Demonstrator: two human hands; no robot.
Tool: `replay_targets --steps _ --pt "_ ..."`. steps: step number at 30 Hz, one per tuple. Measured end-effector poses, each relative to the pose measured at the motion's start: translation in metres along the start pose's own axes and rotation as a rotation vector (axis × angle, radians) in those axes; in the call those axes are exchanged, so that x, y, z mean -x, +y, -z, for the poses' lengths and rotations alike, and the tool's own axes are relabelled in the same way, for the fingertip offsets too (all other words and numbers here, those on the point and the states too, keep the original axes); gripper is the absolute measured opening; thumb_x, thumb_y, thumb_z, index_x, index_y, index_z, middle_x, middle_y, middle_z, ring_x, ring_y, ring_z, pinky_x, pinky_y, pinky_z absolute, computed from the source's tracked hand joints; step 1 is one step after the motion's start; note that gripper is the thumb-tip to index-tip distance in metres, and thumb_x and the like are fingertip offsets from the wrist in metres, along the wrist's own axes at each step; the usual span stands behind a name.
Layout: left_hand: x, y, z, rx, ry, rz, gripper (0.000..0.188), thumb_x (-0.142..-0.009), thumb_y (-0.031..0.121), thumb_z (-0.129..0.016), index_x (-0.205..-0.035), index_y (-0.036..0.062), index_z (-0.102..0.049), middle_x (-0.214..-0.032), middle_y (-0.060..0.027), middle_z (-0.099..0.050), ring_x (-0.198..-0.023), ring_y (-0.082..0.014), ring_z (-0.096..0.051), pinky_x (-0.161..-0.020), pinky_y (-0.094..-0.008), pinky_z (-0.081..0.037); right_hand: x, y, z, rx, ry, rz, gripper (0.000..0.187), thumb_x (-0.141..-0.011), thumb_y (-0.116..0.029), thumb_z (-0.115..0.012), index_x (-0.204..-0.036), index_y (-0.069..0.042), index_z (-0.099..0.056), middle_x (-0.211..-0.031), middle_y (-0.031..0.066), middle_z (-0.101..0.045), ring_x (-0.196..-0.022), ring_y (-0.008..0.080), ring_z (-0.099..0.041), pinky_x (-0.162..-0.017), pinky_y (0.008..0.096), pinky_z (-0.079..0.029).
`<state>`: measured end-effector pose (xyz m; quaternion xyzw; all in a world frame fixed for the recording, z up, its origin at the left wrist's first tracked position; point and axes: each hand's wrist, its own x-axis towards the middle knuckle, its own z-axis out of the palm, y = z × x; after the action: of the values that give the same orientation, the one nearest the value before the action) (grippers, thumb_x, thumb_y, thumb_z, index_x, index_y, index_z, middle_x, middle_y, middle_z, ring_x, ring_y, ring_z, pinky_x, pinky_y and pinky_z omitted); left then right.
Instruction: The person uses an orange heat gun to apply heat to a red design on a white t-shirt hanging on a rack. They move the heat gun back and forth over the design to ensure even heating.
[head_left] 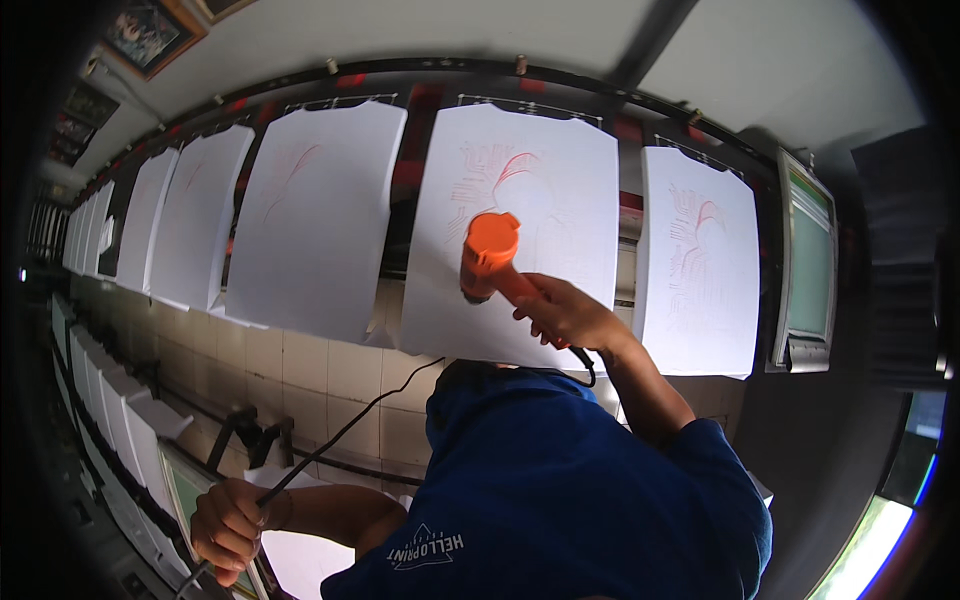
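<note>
My right hand (565,315) grips the handle of an orange heat gun (490,255). Its round nozzle end sits over a white T-shirt (545,180) with a thin red line print. My left hand (228,528), low at the left, is closed around the gun's black cord (350,425), which runs from there across to the gun's handle. My blue shirt (560,500) fills the lower middle of the view.
Several more white T-shirts (320,220) with faint red prints lie side by side in a long row on a dark printing table (425,110). A framed printing screen (808,265) stands at the right. More white boards (120,410) line the lower left.
</note>
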<state>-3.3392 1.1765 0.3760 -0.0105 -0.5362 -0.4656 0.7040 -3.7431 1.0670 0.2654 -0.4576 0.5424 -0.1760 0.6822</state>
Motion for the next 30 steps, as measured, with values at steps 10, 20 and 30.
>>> replay_targets --steps 10,20,30 --pt "-0.009 -0.058 0.009 0.028 -0.141 0.093 0.031 -0.078 0.038 -0.077 -0.063 0.0160 -0.061 -0.051 0.0046 -0.057 -0.043 -0.0046 -0.046 -0.046 -0.0201 -0.032 0.061 0.011 0.020 -0.066 0.159 -0.074 0.039 -0.094 -0.028 -0.052 -0.124 -0.003 -0.050 -0.089 0.0049 -0.058 -0.066 0.0088 -0.056 -0.050 0.0221 -0.047" --pt "-0.009 -0.127 -0.097 0.314 -0.183 0.046 0.023 -0.076 0.025 -0.079 -0.063 0.0129 -0.064 -0.050 0.0017 -0.059 -0.042 -0.0054 -0.051 -0.040 -0.0152 -0.032 0.177 0.105 0.202 -0.137 0.606 0.048 0.042 -0.095 -0.027 -0.052 -0.125 0.002 -0.050 -0.092 0.0080 -0.062 -0.066 0.0100 -0.056 -0.056 0.0253 -0.050" --pt "0.023 -0.196 -0.182 -0.033 -0.082 0.122 0.031 -0.090 0.042 -0.062 -0.076 0.0140 -0.061 -0.054 0.0033 -0.051 -0.051 -0.0109 -0.047 -0.054 -0.0257 -0.036 0.217 0.116 0.414 0.006 0.843 0.008 0.038 -0.096 -0.028 -0.047 -0.119 0.002 -0.055 -0.090 0.0087 -0.062 -0.064 0.0108 -0.054 -0.055 0.0255 -0.049"
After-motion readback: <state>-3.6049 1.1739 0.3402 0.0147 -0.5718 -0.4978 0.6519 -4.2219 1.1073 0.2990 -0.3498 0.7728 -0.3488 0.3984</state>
